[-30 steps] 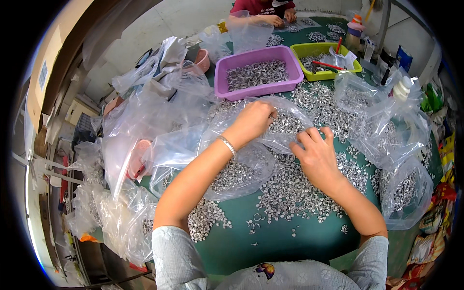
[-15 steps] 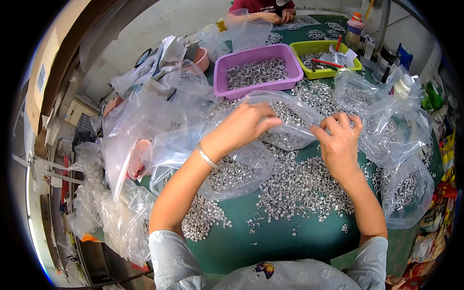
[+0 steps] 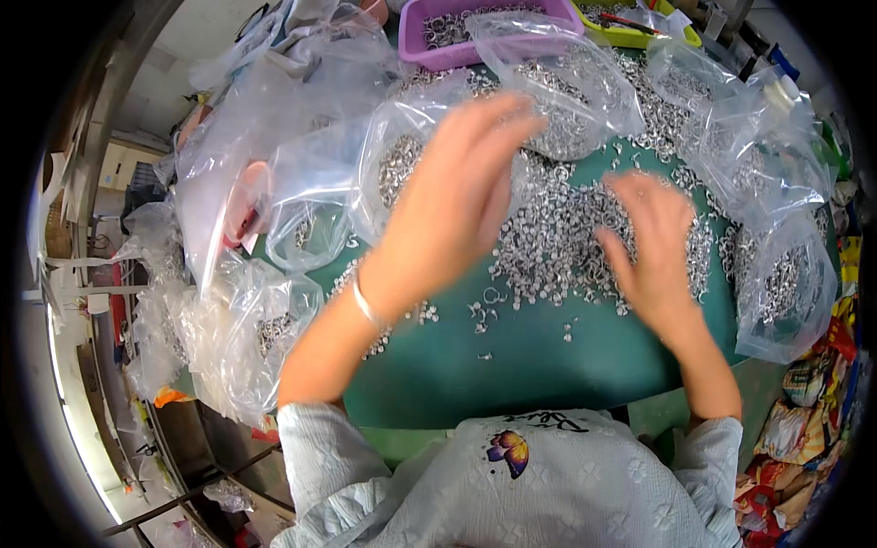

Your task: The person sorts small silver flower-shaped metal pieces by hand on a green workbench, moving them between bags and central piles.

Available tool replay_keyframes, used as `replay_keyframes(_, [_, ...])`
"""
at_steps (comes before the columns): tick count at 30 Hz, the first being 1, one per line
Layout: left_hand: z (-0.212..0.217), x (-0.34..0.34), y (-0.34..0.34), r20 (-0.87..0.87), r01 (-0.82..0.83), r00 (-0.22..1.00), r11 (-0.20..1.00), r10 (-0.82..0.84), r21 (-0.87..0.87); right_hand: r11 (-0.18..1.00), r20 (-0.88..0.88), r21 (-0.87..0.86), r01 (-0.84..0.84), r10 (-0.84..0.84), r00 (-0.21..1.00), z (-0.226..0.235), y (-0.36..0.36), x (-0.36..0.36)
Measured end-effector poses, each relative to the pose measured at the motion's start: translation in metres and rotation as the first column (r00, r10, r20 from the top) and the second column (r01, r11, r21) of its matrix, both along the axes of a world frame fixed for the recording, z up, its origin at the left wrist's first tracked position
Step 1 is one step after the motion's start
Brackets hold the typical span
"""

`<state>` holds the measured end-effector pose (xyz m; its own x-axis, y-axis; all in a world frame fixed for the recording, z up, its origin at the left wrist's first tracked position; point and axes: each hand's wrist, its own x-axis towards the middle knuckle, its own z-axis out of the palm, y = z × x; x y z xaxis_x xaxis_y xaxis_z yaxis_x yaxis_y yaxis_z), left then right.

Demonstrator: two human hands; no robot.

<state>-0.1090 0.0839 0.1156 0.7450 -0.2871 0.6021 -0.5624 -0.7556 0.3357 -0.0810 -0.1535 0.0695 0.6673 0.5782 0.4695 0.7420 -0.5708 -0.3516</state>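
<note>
My left hand (image 3: 461,173), smeared by motion, is raised with its fingers stretched toward a clear plastic bag (image 3: 598,91) of small silvery metal rings; nothing shows in its grasp. A second clear bag (image 3: 375,137) with similar pieces lies behind and left of this hand, partly covered by it. Over the right part of a loose pile of small metal pieces (image 3: 548,242), my right hand (image 3: 650,242) hovers open, thumb and fingers apart, also a little blurred. Whether its fingertips touch the pieces I cannot tell.
A purple basin (image 3: 448,57) and a yellow-green basin (image 3: 626,36) stand at the far side of the green table (image 3: 512,365). More filled clear bags (image 3: 781,283) line the right. Crumpled plastic bags (image 3: 247,320) and a pink container (image 3: 245,205) crowd the left.
Both hands have come off the clear bag's rim; the right hand now hangs open over the loose pieces. The view has tilted down, so the person across the table is out of sight.
</note>
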Motion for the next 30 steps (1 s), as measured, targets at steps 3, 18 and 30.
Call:
replay_keyframes(3, [-0.033, -0.08, -0.013, -0.377, -0.083, 0.926, 0.986, 0.022, -0.144, 0.977, -0.347, -0.08, -0.2, 0.161, 0.924, -0.039, -0.018, -0.052])
replay_keyframes(18, [-0.14, -0.189, -0.05, -0.512, -0.545, 0.739, 0.836, 0.438, -0.071, 0.991, -0.163, -0.026, -0.129, 0.124, 0.979, -0.09, 0.009, -0.107])
replay_keyframes(30, [-0.138, -0.192, -0.038, -0.542, -0.503, 0.762, 0.852, 0.355, -0.148, 0.976, -0.354, 0.215, -0.01, 0.088, 0.931, -0.084, 0.032, -0.079])
